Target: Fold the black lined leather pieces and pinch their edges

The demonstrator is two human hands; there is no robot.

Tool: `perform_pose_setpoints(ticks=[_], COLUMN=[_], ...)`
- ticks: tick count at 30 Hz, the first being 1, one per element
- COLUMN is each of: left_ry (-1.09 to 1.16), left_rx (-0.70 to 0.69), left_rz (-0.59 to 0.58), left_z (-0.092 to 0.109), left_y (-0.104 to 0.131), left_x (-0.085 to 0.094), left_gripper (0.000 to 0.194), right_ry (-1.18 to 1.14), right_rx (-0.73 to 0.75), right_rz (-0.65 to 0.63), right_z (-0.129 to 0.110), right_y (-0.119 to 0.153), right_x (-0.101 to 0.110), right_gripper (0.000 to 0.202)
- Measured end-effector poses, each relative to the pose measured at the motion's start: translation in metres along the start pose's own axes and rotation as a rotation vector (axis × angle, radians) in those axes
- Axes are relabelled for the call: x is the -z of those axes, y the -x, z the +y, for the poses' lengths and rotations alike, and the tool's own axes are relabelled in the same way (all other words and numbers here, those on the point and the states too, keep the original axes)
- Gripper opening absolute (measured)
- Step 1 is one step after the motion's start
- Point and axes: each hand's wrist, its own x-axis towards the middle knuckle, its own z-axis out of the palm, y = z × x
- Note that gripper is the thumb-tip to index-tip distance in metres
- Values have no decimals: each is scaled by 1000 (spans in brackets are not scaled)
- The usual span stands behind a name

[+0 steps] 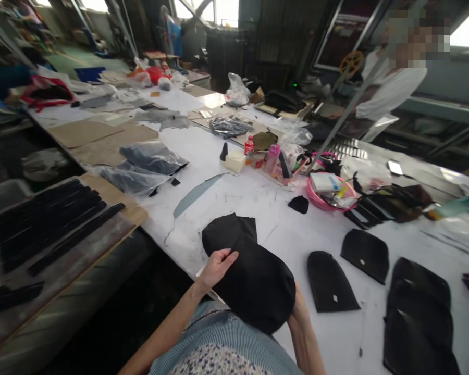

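Note:
A black fabric piece (258, 281) with a rounded end is held up near my body, over the edge of the white-covered table (234, 198). My left hand (219, 266) pinches its left edge, thumb on top. At its right edge is my right hand (297, 307), its fingers hidden behind the cloth. Behind the held part, more black cloth (226, 229) rests on the table. To the right lie two flat black arched pieces, a nearer one (330, 281) and a farther one (365, 252), each with a small white tag, plus a larger black piece (420, 312).
A pink basket (330, 200) of small items and a red-capped bottle (249, 146) stand mid-table. Plastic-wrapped dark material (152, 159) lies left. Black strips (42, 224) cover a side table. A slanted metal pole (336, 125) rises from the table. A person in white (394, 94) stands at far right.

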Motion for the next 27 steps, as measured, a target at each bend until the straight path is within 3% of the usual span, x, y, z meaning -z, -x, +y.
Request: perform_pose_setpoints(ticks=[3,8,10,16,21,27], left_ry=[-44,-6,29,78,57,15], left_rx=[-33,-29,-13,46,56,54], left_rz=[-19,-1,16,45,25,75], left_z=[7,14,14,13,12,13], left_y=[0,0,1,5,8,10], left_x=[-6,-16,-18,-21,-24,-24], left_gripper=[35,37,39,46,47,46], right_ry=[-73,-174,-199,-164,-192,-244], right_rx=[-67,-64,-50,50,80,17], right_rz=[17,145,163,42,120,169], right_z=[13,16,14,4,1,-6], right_y=[-15,-6,-4,7,10,15], right_x=[2,8,11,25,23,16], right_gripper=[20,49,48,71,34,32])
